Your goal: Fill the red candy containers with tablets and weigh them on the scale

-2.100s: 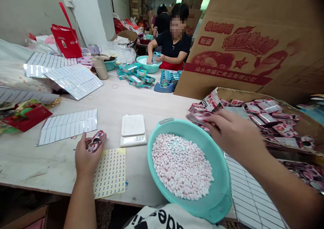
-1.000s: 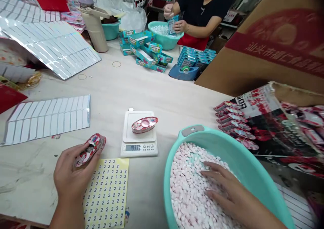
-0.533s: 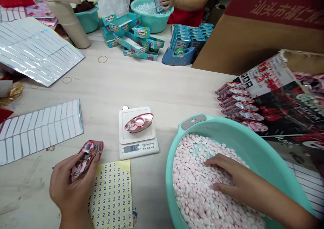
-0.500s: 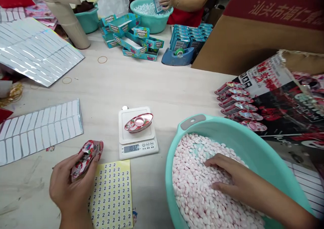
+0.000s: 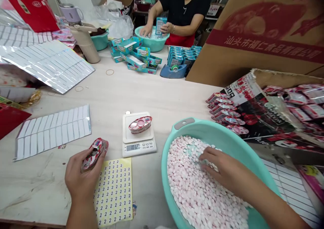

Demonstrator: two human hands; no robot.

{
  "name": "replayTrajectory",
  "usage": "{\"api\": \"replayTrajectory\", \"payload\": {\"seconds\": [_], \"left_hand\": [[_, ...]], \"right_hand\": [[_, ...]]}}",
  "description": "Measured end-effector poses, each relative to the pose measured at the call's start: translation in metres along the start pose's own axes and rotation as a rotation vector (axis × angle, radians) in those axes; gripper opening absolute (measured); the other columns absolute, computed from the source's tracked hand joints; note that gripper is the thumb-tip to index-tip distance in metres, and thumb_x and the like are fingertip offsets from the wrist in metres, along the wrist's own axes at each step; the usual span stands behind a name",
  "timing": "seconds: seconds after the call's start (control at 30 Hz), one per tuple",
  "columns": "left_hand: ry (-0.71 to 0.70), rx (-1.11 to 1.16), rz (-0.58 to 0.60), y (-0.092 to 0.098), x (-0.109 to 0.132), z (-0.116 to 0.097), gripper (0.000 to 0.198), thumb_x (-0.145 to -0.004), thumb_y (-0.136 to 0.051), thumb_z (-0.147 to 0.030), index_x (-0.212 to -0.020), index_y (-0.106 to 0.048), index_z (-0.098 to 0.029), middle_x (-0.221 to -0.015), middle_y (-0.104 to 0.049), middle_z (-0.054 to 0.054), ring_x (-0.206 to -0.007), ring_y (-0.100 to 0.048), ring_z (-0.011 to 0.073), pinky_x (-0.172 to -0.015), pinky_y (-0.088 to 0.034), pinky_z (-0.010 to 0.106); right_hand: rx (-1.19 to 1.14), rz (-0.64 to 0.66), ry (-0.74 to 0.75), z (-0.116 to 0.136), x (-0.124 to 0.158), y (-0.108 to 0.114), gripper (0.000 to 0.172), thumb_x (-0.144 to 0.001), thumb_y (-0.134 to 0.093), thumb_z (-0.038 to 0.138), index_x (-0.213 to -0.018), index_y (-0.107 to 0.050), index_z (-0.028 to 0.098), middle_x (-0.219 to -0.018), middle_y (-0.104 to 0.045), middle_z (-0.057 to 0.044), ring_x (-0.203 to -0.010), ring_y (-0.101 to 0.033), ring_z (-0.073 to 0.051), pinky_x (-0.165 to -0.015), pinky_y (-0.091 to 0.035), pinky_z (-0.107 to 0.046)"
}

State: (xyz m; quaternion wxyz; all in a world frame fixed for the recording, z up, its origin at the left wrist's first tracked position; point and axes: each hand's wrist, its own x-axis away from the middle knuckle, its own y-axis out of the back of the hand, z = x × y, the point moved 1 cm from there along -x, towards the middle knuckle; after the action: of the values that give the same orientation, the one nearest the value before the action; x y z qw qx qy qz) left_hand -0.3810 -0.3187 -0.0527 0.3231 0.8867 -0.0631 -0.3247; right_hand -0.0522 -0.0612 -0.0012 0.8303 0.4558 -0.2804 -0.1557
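Note:
My left hand [image 5: 82,180] grips a small red and pink candy box [image 5: 95,153] just above a yellow sheet of "2" stickers [image 5: 113,192]. In the teal basin [image 5: 202,126], my right hand [image 5: 222,170] rests palm down on the pink and white candies [image 5: 192,188], fingers curled among them. An open pink box [image 5: 140,124] lies on the small white scale [image 5: 138,134] between the two hands; its display reads 103.2.
Several flat pink boxes [image 5: 224,112] fan out beside a large carton [image 5: 255,36] on the right. Silver label sheets [image 5: 53,129] lie at left. Across the table a person [image 5: 182,13] works over another teal basin [image 5: 152,41], with teal boxes [image 5: 134,55] and a tape dispenser [image 5: 173,72] nearby.
The view has tilted up and back a little. My right hand has shifted slightly left in the candies. The left hand still holds its box; the scale and box are unmoved.

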Motion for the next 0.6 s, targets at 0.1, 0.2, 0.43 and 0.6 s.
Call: {"api": "replayTrajectory", "payload": {"seconds": [0.1, 0.2, 0.43, 0.6], "left_hand": [[-0.02, 0.014, 0.019, 0.0, 0.0, 0.002, 0.035, -0.078, -0.076, -0.038, -0.108, -0.07, -0.02, -0.101, -0.068, 0.01, -0.092, -0.065, 0.0254, -0.083, -0.056, 0.044], [-0.054, 0.021, 0.008, 0.0, 0.001, 0.009, 0.038, -0.077, -0.075, -0.042, -0.107, -0.069, -0.02, -0.099, -0.068, 0.008, -0.091, -0.065, 0.025, -0.083, -0.056, 0.042], [0.018, 0.049, 0.07, 0.001, 0.002, 0.012, 0.037, -0.077, -0.067, -0.05, -0.098, -0.064, -0.02, -0.1, -0.066, 0.008, -0.095, -0.063, 0.0266, -0.084, -0.053, 0.039], [0.102, 0.069, 0.159, 0.008, 0.001, 0.01, 0.037, -0.08, -0.062, -0.051, -0.105, -0.06, -0.024, -0.109, -0.064, 0.01, -0.105, -0.061, 0.0307, -0.09, -0.051, 0.045]], "right_hand": [[0.102, -0.148, 0.264, 0.05, -0.028, 0.032, 0.023, -0.096, -0.044, 0.022, -0.097, -0.067, 0.021, -0.098, -0.064, -0.008, -0.091, -0.061, -0.023, -0.078, -0.048, -0.036], [0.103, -0.231, 0.472, 0.102, -0.077, 0.05, 0.02, -0.095, -0.05, 0.02, -0.108, -0.065, 0.021, -0.108, -0.064, -0.008, -0.101, -0.06, -0.022, -0.085, -0.046, -0.035], [0.275, -0.121, 0.483, 0.158, -0.163, 0.031, 0.036, -0.083, -0.06, 0.014, -0.118, -0.064, 0.02, -0.114, -0.066, -0.008, -0.098, -0.063, -0.024, -0.071, -0.042, -0.029], [0.255, -0.216, 0.566, 0.161, -0.127, 0.041, 0.028, -0.089, -0.057, 0.016, -0.115, -0.064, 0.021, -0.11, -0.068, -0.007, -0.1, -0.062, -0.022, -0.069, -0.041, -0.028]]}}
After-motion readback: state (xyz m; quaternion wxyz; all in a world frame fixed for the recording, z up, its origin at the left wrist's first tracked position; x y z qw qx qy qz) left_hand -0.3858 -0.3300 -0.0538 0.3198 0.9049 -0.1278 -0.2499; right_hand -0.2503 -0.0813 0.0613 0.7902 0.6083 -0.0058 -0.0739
